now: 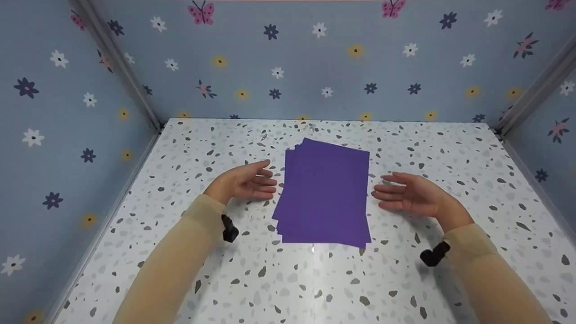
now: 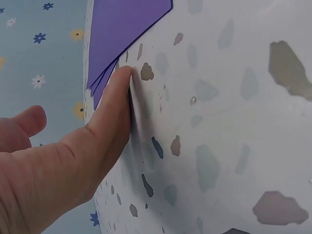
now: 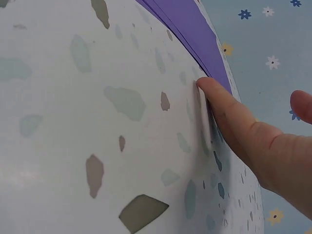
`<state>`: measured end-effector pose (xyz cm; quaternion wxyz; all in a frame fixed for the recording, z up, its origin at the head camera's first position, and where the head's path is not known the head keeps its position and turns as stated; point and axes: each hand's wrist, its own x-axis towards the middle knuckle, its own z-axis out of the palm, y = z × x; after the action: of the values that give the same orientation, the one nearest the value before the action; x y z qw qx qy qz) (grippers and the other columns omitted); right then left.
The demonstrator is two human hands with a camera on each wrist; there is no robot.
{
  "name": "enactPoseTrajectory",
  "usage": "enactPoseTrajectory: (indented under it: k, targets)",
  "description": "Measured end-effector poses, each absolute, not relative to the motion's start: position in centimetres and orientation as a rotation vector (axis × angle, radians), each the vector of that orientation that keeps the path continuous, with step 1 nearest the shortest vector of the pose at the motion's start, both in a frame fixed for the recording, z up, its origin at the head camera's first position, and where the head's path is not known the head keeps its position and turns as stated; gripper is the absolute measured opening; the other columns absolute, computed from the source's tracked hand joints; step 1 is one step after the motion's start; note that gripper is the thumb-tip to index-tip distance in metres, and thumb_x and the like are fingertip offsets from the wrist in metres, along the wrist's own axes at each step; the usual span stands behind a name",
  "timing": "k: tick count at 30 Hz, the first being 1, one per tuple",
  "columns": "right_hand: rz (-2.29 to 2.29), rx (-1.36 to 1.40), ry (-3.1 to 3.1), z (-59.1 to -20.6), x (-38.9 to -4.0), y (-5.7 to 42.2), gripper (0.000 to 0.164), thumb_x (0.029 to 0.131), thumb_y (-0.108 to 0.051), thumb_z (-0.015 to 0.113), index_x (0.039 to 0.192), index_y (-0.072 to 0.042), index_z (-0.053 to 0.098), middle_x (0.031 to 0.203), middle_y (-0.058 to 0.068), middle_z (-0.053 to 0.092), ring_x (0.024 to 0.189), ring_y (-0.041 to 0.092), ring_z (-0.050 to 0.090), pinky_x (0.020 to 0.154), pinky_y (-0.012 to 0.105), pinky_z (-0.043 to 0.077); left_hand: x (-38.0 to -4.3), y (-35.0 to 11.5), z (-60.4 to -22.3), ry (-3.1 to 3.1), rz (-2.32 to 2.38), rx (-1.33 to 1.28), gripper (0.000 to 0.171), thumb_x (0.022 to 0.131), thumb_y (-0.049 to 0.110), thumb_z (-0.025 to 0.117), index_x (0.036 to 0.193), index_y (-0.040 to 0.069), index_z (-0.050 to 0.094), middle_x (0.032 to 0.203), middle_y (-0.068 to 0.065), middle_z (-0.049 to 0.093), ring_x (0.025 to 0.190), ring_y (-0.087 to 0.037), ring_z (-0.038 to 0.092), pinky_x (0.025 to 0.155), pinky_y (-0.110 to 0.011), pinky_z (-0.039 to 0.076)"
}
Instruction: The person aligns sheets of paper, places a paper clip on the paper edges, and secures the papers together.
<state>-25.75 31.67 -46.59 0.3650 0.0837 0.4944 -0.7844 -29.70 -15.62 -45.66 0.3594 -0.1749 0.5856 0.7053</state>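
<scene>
Several purple sheets (image 1: 325,193) lie in a loose, uneven stack on the speckled table, their corners fanned out at different angles. To the left of the stack is my left hand (image 1: 249,182), palm turned inward, fingers extended toward the paper edge and holding nothing. My right hand (image 1: 409,195) mirrors it on the other side, also bare, with a small gap to the sheets in the head view. In the left wrist view the left hand (image 2: 83,151) has its fingers near the paper corners. The right wrist view has the right hand (image 3: 248,136) close to the stack's edge.
The white speckled tabletop (image 1: 315,288) is bordered by blue flowered panels at the back (image 1: 306,54) and sides, joined by grey corner posts (image 1: 121,63). A black wrist device is on the left sleeve (image 1: 229,228) and another on the right (image 1: 434,254).
</scene>
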Motion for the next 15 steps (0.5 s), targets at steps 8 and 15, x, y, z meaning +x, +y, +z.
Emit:
enactPoseTrajectory:
  k: [8, 15]
  targets:
    - [-2.023, 0.228, 1.224, -46.75, -25.96, 31.8, 0.07, 0.118, -0.033, 0.035, 0.171, -0.005, -0.001, 0.176, 0.025, 0.007, 0.161, 0.041, 0.016, 0.125, 0.05, 0.031, -29.68, -15.45, -45.49, 1.481, 1.816, -0.449, 0.067, 0.112, 0.045, 0.052, 0.16, -0.001, 0.04, 0.154, -0.025, 0.05, 0.14, -0.041, 0.054, 0.108, -0.051, 0.053]
    - [-2.016, 0.209, 1.199, -46.84, -26.13, 31.61, 0.072, 0.118, -0.034, 0.033, 0.17, -0.003, -0.007, 0.176, 0.025, 0.005, 0.161, 0.044, 0.011, 0.126, 0.051, 0.029, -29.64, -15.19, -45.33, 1.472, 1.809, -0.465, 0.067, 0.111, 0.046, 0.052, 0.159, -0.001, 0.042, 0.154, -0.024, 0.051, 0.14, -0.041, 0.055, 0.108, -0.052, 0.053]
